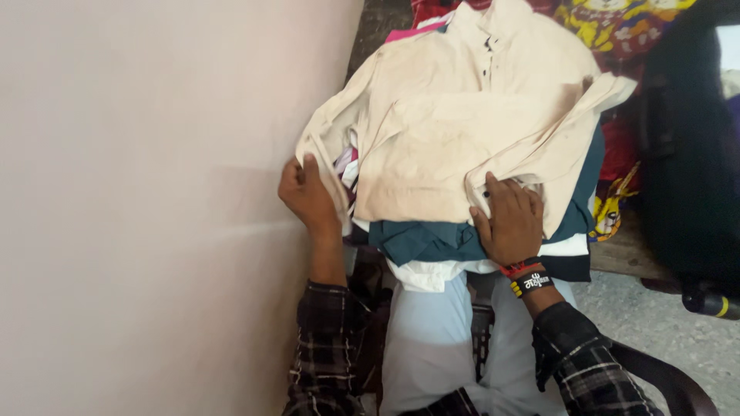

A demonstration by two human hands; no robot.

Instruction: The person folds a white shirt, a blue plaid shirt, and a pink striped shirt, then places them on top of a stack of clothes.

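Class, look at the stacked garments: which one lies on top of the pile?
The cream cotton shirt lies topmost, spread over the teal garment and white garment below.

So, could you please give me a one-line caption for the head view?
Left hand and right hand grip a cream shirt atop a pile of clothes.

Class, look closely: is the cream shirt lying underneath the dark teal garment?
No, the cream shirt lies on top of the dark teal garment.
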